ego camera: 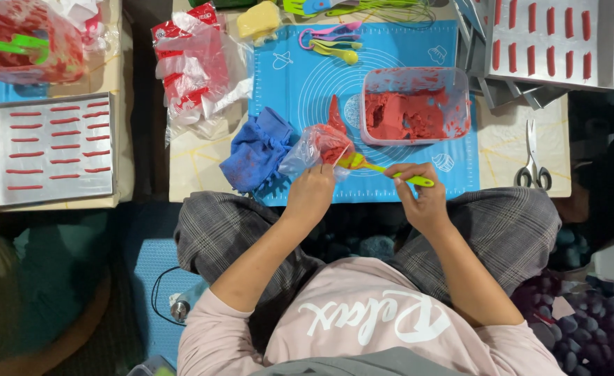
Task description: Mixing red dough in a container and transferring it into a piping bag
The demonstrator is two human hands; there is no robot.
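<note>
Over the blue silicone mat (286,83), the left hand (312,195) grips the mouth of a clear piping bag (314,146) smeared with red dough, while the right hand (418,195) clasps a green-handled spatula (383,169), its yellow blade at the bag's opening. Just beyond sits a plastic tub (415,104) of red dough, with a blue cloth (255,150) beside the bag.

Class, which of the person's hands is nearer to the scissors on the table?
Right. The right hand, holding the green spatula, is closer to the scissors; the left hand, gripping the plastic bag, is farther away.
</note>
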